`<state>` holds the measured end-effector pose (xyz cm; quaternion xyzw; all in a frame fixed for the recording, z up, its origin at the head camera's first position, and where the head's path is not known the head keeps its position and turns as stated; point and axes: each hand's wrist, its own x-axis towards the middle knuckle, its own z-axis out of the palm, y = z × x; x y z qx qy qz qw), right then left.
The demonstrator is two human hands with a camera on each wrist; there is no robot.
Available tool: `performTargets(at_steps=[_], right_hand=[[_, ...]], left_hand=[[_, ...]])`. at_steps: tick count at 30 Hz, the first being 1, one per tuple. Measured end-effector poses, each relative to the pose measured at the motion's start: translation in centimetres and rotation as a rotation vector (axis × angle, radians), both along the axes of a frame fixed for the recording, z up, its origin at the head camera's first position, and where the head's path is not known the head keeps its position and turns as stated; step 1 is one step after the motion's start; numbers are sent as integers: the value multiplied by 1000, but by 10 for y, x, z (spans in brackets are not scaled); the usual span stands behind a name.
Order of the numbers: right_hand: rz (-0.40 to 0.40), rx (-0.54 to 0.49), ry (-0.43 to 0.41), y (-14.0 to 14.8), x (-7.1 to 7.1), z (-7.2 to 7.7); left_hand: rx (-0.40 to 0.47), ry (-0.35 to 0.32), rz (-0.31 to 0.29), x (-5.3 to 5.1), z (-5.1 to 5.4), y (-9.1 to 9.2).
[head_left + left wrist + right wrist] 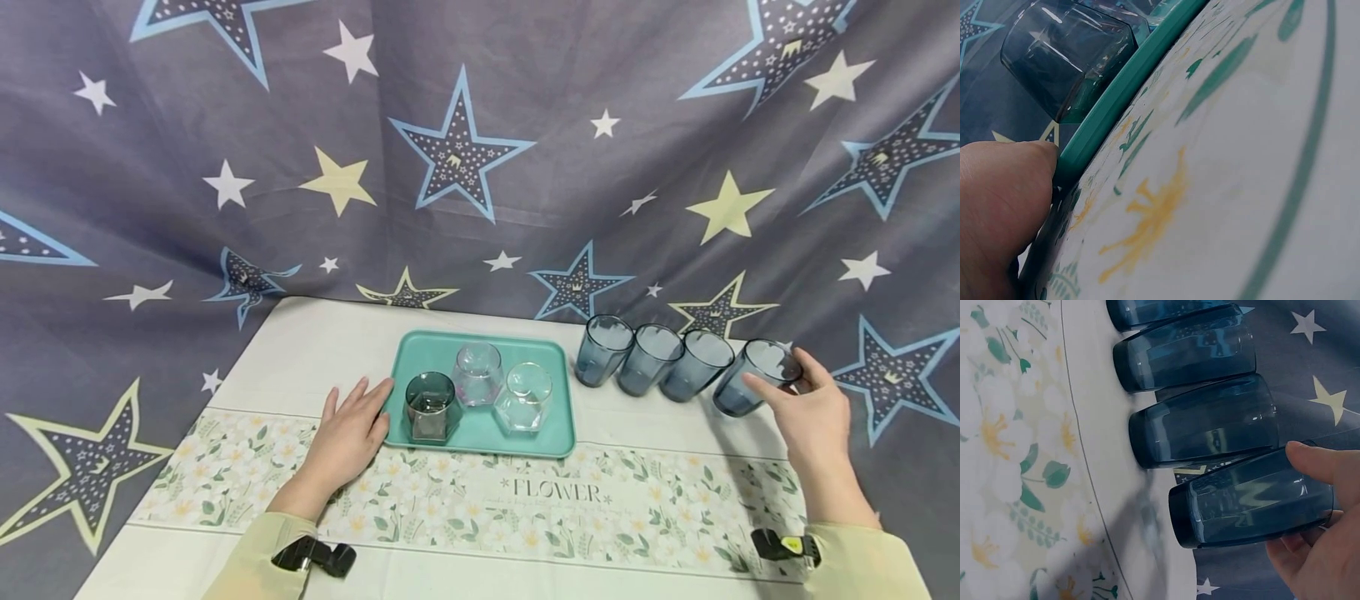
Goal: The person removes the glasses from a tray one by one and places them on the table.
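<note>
My right hand (816, 421) grips the rightmost blue glass tumbler (738, 387) from its right side, thumb near the rim and fingers around the far side. That tumbler stands at the end of a row, close beside another blue tumbler (1204, 422). At the left edge of a teal tray (557, 437), my left hand (347, 437) rests with fingers spread and touches the rim; its thumb (1010, 181) shows in the left wrist view. On the tray sit a dark smoky glass (431, 412), a pinkish clear glass (478, 375) and a clear gold-rimmed glass (523, 404).
More blue tumblers (648, 362) line up between the tray and my right hand. A white tablecloth (315, 350) with a floral band (427, 508) covers the table. A grey star-patterned curtain (420, 242) hangs behind it.
</note>
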<state>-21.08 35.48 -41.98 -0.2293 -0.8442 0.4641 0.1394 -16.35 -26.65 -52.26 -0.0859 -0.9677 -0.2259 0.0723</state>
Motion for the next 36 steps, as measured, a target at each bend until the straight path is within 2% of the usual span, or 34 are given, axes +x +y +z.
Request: performTargets(at_steps=[7,19,36], right_hand=[[-10,-43,14,3,-5,-5],[4,-24,14,-1,-23,-14],[-3,-29,16,2,-31,-22]], left_hand=[[1,1,-5,0,0,1],[-3,-2,6,3,0,-4],[0,-2,-9,-1,0,0]])
